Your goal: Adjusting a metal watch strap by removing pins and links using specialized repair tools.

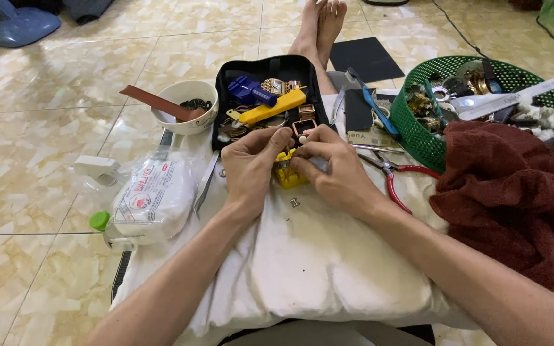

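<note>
Position: seated on the tiled floor (46, 128), working on a white cloth (302, 263) spread over my lap.

Work item: a small yellow holder block (288, 174) sits near the far edge of the cloth, just short of the open black tool case (270, 67).

Grip: my left hand (249, 168) is curled against the block's left side, fingers bent in on it. My right hand (331, 170) is closed over its right side, thumb and forefinger pinched on something small at the top; I cannot tell what that piece is, since my fingers cover it.

Surroundings: a small metal link (295, 202) lies loose on the cloth just near of the block. Red-handled pliers (397, 176) lie toward the right edge, beside a dark red towel (508, 192) and a green basket (411, 131) of parts. A white bowl (187, 106) stands off the left corner of the case.

Assessment: the block should stay flat and braced by the left hand while the right works straight down, not at a slant. The soft cloth gives underneath, so pressure ought to be light. The loose link should be kept from rolling into a fold.
</note>
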